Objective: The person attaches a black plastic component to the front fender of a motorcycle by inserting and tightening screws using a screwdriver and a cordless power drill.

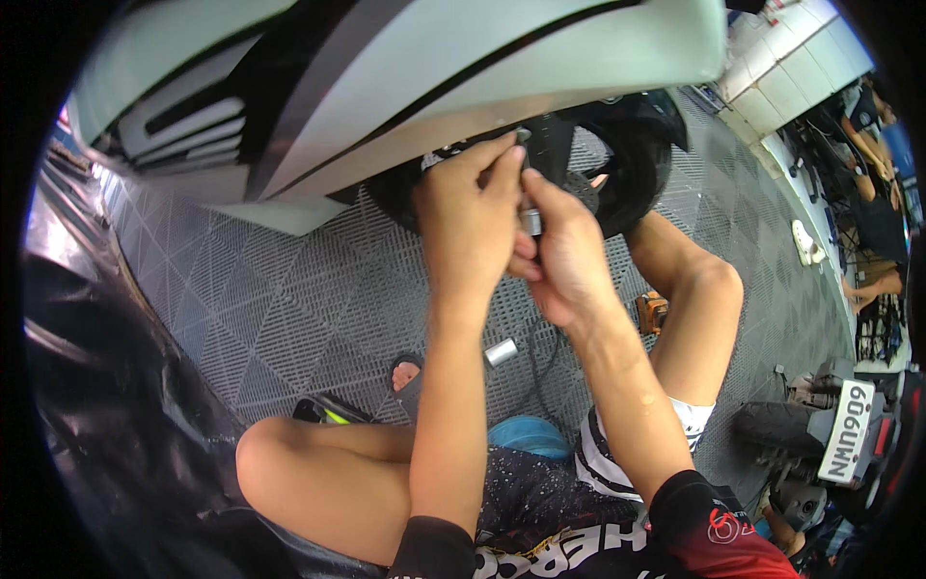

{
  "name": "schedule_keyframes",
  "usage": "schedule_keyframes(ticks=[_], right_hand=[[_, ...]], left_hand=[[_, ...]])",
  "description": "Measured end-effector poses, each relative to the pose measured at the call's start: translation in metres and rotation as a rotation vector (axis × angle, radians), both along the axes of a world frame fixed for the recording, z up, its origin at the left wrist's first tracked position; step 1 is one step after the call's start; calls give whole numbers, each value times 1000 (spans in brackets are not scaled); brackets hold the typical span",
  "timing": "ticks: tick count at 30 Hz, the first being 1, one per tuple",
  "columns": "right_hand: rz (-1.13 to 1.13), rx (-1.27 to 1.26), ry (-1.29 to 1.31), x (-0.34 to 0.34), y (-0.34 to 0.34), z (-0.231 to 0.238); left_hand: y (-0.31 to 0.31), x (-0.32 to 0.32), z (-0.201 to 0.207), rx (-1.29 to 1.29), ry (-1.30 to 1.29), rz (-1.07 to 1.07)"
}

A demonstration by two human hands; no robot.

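Observation:
Both hands meet at the black wheel (pixel 651 174) under a pale green and black scooter body panel (pixel 405 106). My left hand (pixel 471 207) is closed in a pinch, thumb and forefinger at a small metal end (pixel 523 136) by the wheel's hub side. What lies inside those fingers is hidden. Just beside it, my right hand (pixel 574 246) is closed around a small silver metal cylinder (pixel 532 221), its thumb pointing up along the part. The fingers of the two hands nearly touch. On the floor below lies another silver cylinder (pixel 501 351), like a socket.
An orange and black power tool (pixel 652 312) rests beside my right leg. A blue round dish (pixel 531 437) sits near my lap, with a dark cable (pixel 548 372) close by. Black sheeting (pixel 106 386) hangs at left. A parked motorcycle (pixel 805 429) and people (pixel 878 212) are at right.

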State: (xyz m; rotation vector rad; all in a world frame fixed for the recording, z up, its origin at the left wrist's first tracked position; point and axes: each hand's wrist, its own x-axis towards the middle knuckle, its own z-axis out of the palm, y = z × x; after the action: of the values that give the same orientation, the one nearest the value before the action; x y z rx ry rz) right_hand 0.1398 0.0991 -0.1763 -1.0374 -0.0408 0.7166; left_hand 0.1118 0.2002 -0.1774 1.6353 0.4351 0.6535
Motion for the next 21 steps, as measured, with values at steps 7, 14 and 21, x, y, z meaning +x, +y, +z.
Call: schedule_keyframes(ticks=[7, 14, 21], right_hand=[[-77, 127, -251, 8, 26, -35], [-126, -54, -136, 18, 54, -61], [-110, 84, 16, 20, 69, -52]], left_hand=[[6, -43, 19, 272, 284, 109], [1, -59, 16, -216, 447, -292], [-12, -59, 34, -138, 526, -95]])
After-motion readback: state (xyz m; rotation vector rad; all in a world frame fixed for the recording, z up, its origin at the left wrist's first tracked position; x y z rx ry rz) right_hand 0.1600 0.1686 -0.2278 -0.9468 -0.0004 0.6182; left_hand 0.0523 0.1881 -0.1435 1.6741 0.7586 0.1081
